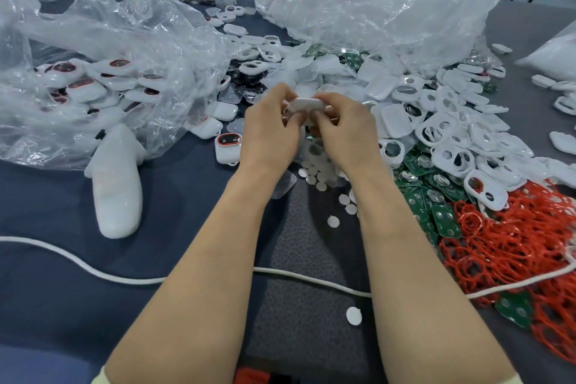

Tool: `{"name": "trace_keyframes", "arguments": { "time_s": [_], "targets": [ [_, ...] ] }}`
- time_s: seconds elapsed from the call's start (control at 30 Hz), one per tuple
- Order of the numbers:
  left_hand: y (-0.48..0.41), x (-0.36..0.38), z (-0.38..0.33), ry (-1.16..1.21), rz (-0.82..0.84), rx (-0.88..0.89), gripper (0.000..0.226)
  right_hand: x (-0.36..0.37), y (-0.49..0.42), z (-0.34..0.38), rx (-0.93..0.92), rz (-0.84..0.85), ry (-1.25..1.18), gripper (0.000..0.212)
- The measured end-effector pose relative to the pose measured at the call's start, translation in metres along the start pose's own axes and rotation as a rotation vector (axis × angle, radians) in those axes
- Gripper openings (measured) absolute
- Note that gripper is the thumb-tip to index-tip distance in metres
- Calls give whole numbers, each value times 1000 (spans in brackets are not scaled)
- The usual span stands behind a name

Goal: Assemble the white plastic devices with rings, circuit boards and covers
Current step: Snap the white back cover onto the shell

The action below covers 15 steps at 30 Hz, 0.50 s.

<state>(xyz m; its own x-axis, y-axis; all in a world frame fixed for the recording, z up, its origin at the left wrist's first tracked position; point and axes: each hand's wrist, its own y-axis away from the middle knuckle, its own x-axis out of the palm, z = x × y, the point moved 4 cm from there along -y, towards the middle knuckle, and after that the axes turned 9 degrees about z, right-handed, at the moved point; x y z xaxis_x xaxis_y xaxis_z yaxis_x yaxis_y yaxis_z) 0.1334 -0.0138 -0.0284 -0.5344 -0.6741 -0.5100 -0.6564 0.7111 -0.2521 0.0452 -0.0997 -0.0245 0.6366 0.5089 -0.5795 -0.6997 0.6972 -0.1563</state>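
Both hands meet at the middle of the table around one white plastic device. My left hand grips its left end with curled fingers, and my right hand pinches its right end. The underside of the device is hidden by my fingers. To the right lie heaps of white shells with holes, green circuit boards and red rings. Small white round discs are scattered just below my hands. One finished device with a red-rimmed face lies left of my left wrist.
A clear bag of finished devices fills the left side, with a white oblong object in front of it. A large crumpled clear bag stands at the back. A white cord runs across the near table under my forearms.
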Motion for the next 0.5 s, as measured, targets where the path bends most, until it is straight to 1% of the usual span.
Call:
{"name": "trace_keyframes", "arguments": {
  "time_s": [0.1, 0.23, 0.3, 0.4, 0.5],
  "targets": [
    [2, 2, -3, -9, -16, -3, 13, 3, 1, 3, 4, -12, 107, 28],
    [2, 2, -1, 23, -40, -1, 11, 5, 1, 3, 31, -18, 107, 28],
    [3, 3, 0, 67, -66, 5, 10, 5, 2, 4, 32, -13, 51, 30],
    [2, 1, 0, 158, -108, 23, 13, 5, 4, 7, 12, 4, -113, 31],
    [1, 2, -3, 282, -85, 26, 20, 0, 4, 5, 35, -33, -293, 21]
  ]
}}
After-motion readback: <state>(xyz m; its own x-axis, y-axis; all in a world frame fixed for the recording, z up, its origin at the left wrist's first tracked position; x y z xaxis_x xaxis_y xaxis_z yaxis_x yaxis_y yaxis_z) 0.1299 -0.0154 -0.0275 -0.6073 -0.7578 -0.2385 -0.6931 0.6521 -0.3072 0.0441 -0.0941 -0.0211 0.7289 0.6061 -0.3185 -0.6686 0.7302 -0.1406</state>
